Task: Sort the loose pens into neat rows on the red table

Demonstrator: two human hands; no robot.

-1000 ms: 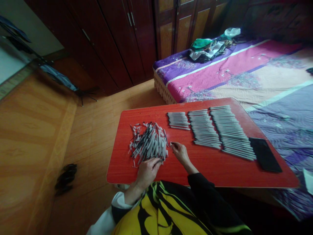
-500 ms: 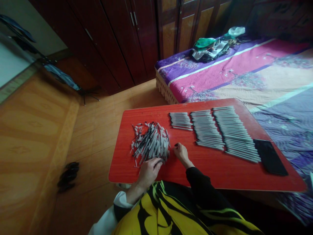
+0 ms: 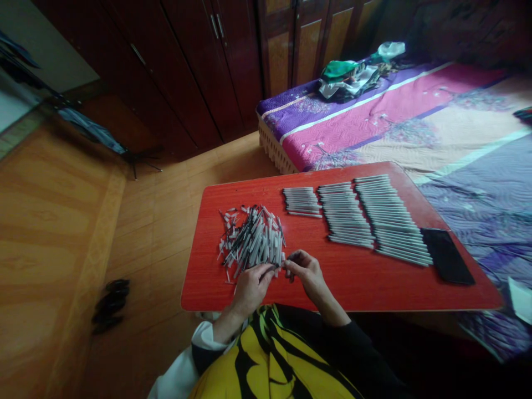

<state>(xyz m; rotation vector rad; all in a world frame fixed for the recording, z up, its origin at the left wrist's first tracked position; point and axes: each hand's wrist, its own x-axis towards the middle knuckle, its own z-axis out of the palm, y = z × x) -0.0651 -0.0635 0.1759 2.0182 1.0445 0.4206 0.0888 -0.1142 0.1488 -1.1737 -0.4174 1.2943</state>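
Observation:
My left hand (image 3: 250, 285) is closed in a pinch at the near edge of a loose pile of pen parts (image 3: 260, 241), with a small dark-ended pen part (image 3: 273, 267) at its fingertips. Close beside it on the right, my right hand (image 3: 305, 271) also has thumb and finger pressed together; what they pinch is too small to make out. The fingertips of both hands nearly meet. White tubes, thin black pieces and short bits make up the pile. To its right, pens with dark ends lie side by side in a short row (image 3: 302, 202), a longer row (image 3: 344, 216) and the longest row (image 3: 393, 221).
All this lies on a red table (image 3: 208, 221). A black phone-like slab (image 3: 446, 256) rests near its right end. Behind stands a bed (image 3: 374, 116) with a heap of cloth and bags (image 3: 347, 77). Dark footwear (image 3: 111, 305) sits on the tiled floor at left.
My right hand has come left and turned toward my left hand, so their fingertips now nearly meet. The left hand has stayed by the pile. The whole view has shifted slightly.

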